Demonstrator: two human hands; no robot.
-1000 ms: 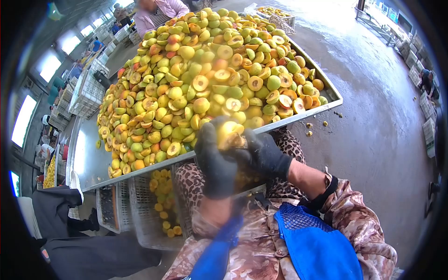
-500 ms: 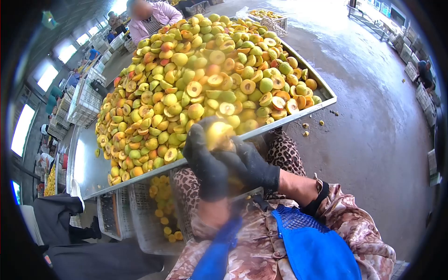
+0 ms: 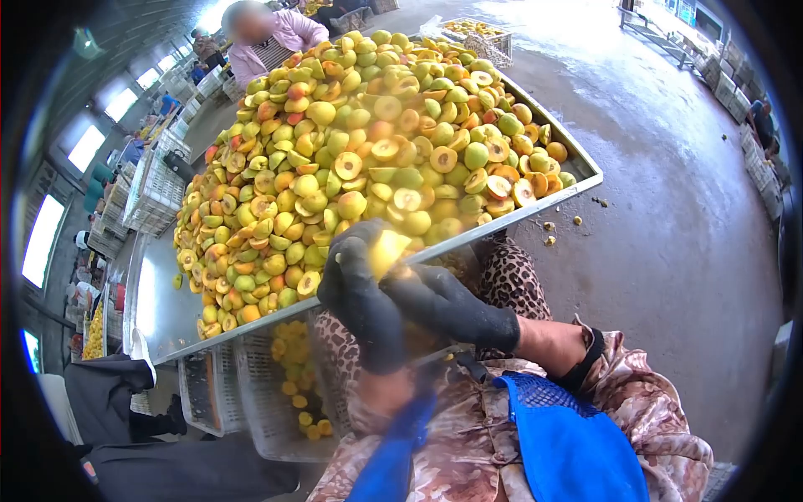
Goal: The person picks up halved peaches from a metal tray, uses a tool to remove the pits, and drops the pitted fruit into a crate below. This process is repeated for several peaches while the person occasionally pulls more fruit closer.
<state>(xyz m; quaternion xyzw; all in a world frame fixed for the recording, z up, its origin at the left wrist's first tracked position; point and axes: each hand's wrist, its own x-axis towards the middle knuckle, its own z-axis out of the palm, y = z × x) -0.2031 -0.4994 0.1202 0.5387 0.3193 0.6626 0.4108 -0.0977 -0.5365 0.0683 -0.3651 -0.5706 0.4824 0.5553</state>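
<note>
My left hand (image 3: 361, 293), in a black glove, is closed around a yellow peach piece (image 3: 388, 251) just in front of the tray's near edge. My right hand (image 3: 460, 308), gloved too, comes in from the right with curled fingers against the lower side of the fruit. Whatever its fingers hold is hidden by the glove and a blurry patch in the picture. Beyond both hands a large heap of yellow-green peaches (image 3: 288, 205), many halved with stones or hollows showing, fills the metal tray (image 3: 535, 201).
Below the tray's near edge, a plastic crate (image 3: 259, 393) holds yellow pieces. Dark-trousered legs (image 3: 188, 464) extend from the left. A person in a pink top (image 3: 297, 32) is at the tray's far side. Another fruit crate (image 3: 493, 46) stands behind.
Both hands have shifted slightly and turned around the peach piece, whose bright yellow face now shows more sharply. The view has moved a little; the heap looks the same.
</note>
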